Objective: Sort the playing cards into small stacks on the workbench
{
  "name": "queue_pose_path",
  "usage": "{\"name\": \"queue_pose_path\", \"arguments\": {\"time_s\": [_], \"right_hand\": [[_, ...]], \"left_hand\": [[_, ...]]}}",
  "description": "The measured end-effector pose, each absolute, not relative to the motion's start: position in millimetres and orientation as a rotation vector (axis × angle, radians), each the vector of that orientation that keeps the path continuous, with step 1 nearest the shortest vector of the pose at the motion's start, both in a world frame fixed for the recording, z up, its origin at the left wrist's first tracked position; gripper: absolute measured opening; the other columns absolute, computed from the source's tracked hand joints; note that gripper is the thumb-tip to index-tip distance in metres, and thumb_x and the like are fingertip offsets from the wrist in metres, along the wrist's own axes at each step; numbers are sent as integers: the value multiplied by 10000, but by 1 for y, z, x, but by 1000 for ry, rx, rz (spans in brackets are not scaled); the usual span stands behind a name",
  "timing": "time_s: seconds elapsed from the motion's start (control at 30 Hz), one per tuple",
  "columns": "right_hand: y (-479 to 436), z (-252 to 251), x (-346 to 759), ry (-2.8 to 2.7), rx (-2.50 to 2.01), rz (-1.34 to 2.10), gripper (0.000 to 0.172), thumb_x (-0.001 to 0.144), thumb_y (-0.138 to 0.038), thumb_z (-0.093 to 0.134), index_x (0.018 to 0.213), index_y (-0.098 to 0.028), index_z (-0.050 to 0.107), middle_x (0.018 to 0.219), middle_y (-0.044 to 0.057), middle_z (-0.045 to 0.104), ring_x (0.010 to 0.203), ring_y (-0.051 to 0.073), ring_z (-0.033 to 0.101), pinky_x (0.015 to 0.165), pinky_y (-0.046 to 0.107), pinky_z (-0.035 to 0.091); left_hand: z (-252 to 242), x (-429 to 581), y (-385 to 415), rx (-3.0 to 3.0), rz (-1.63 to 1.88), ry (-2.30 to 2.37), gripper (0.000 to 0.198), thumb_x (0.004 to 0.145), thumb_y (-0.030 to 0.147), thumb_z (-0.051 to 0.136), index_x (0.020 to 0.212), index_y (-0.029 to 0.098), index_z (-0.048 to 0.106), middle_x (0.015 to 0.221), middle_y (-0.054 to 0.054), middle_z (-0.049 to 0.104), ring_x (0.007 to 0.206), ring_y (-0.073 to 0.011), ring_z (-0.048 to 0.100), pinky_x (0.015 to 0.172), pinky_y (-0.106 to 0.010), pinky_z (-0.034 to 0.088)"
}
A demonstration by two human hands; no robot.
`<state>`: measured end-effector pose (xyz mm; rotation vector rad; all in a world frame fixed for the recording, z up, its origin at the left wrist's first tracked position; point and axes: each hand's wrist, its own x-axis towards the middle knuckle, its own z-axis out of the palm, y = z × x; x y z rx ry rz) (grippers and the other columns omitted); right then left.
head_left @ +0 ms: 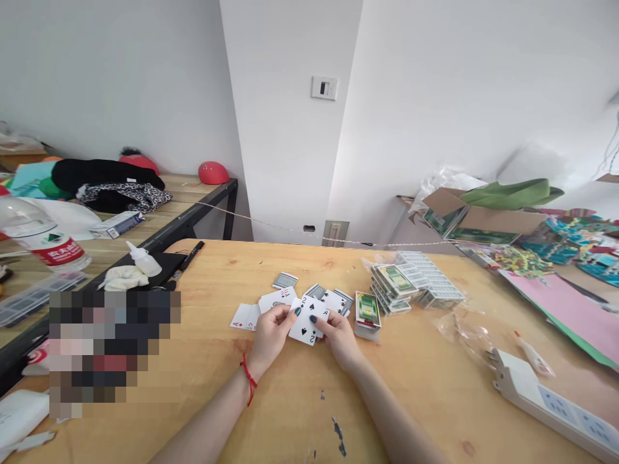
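Observation:
Between my two hands a few playing cards (304,332) are held over the table, a two of spades facing me in front. My left hand (272,335) pinches their left side with the thumb on top. On the right side, my right hand (339,336) grips them the same way, and part of another card shows under its thumb. Loose face-up cards (245,316) lie just left of my left hand. Behind the held cards are more scattered cards (285,280), some face down. An open-looking card box (368,310) stands right of my right hand.
Stacked card boxes (396,283) and wrapped packs (430,277) sit at the right. A power strip (556,403) and glue tube (534,354) lie nearer me. At left are a squeeze bottle (144,260), a black pen (192,254) and a large bottle (46,232). A string (271,222) crosses the back.

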<state>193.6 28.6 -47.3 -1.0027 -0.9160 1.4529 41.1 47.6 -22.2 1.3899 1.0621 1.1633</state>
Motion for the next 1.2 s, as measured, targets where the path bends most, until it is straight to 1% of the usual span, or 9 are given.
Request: {"name": "queue_pose_path", "arguments": {"time_s": [0.13,0.3,0.43,0.6,0.83,0.93,1.03,1.2], "right_hand": [[28,-46,194,-928,-1026,1447,326,628,-439,675,786,-157,637,635,21,633,518,127,497,490,241,359],[28,-42,194,-965,-1019,1463,326,642,-457,657,746,-148,641,620,27,632,516,127,499,482,238,357],[28,-43,194,-974,-1018,1445,327,642,-457,656,758,-151,644,626,28,633,513,129,501,493,246,371],[28,-45,194,-974,-1019,1454,323,655,-452,649,782,-155,642,644,28,638,504,127,501,509,254,383],[27,-44,195,-965,-1012,1461,289,647,-439,661,701,-157,631,610,19,622,510,123,485,483,233,353],[27,-44,195,-979,-1033,1459,301,630,-450,669,660,-154,624,595,18,616,510,124,482,477,231,346],[27,-44,195,-992,-1064,1424,314,615,-452,679,619,-144,616,570,17,612,485,115,469,468,230,337],[26,-40,194,-911,-1003,1473,306,611,-418,697,735,-141,654,637,33,651,525,140,536,523,262,398]], "left_hand": [[-22,42,47,1378,1176,1072,222,723,350,572,767,145,644,671,-14,600,613,-133,518,566,-221,413],[-23,41,46,1395,1165,1090,223,723,353,571,759,141,627,664,-13,581,606,-125,502,552,-214,402],[-22,41,46,1395,1157,1080,225,720,362,571,708,140,608,666,-11,573,600,-118,489,551,-211,396],[-23,42,47,1374,1161,1084,228,716,373,578,702,145,583,645,3,556,583,-111,481,543,-208,388],[-25,42,47,1371,1161,1061,233,720,374,570,700,141,576,632,1,533,581,-113,473,536,-208,384],[-24,42,47,1375,1171,1057,227,721,367,568,691,142,571,613,6,514,563,-107,457,515,-205,374],[-24,42,46,1369,1165,1066,221,718,362,570,694,143,575,624,3,526,569,-108,461,523,-209,379],[-23,41,46,1329,1149,1046,203,705,347,594,671,147,585,621,2,548,586,-117,482,542,-217,389]]}}
